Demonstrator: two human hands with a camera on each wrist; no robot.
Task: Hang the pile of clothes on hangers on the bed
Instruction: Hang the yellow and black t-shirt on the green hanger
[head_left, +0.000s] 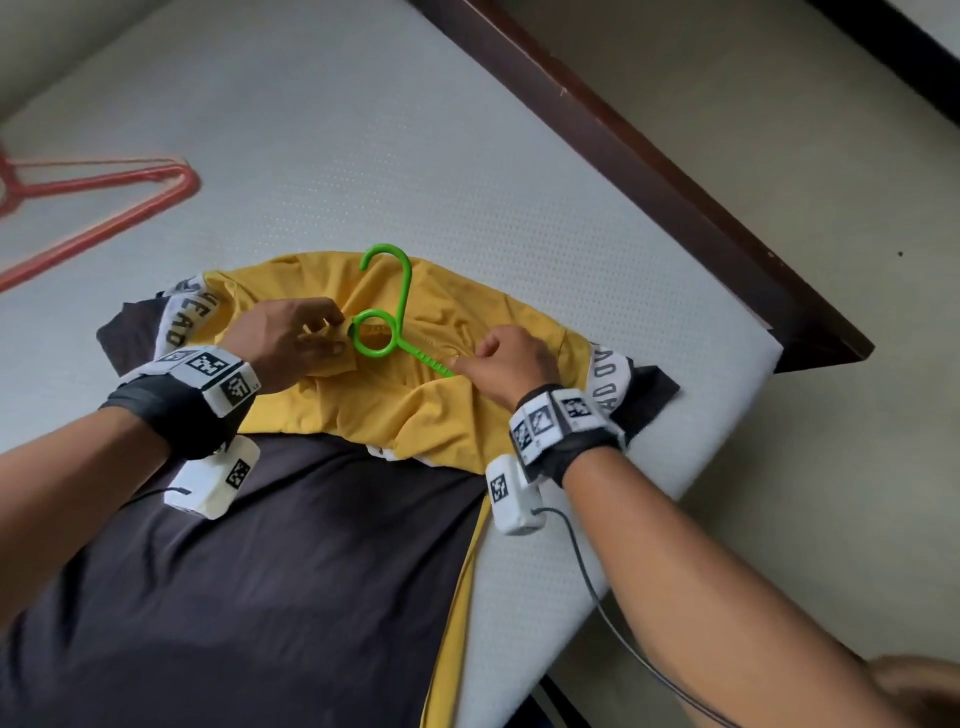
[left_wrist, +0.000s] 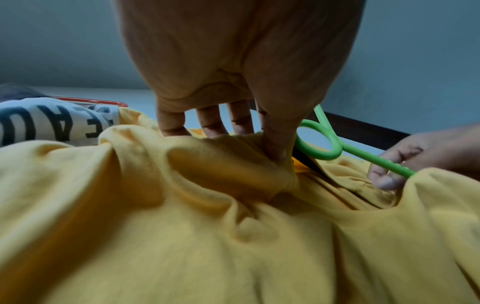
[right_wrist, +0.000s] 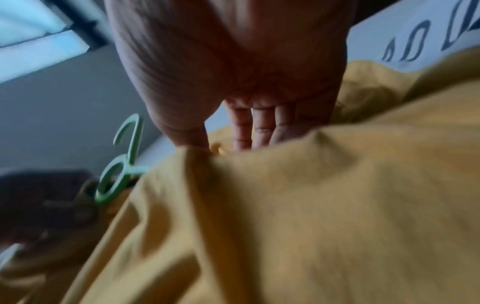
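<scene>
Nearest the person, the dark lower body of a shirt lies flat on the white mattress, its yellow upper part bunched toward the collar and flanked by white sleeve bands with dark lettering. Both forearms reach over it, each wrist wrapped in a black strap carrying white marker blocks. The left hand pinches a fold of yellow collar fabric between thumb and fingers, just beside the hanger's loop; the left wrist view shows the thumb pressed into the gathered cloth. The right hand has its fingers curled at the neck opening, gripping yellow cloth where the arm of the green hanger enters the shirt; whether the fingers also clasp that arm cannot be told. The green hanger lies on the shirt's collar, its arm partly buried in the fabric, its loop and hook exposed and pointing away from the person. Farther off, at the left, a red hanger lies on the bare mattress, well apart from the shirt. Beyond the mattress, at the right, runs a dark wooden bed frame, then pale floor.
</scene>
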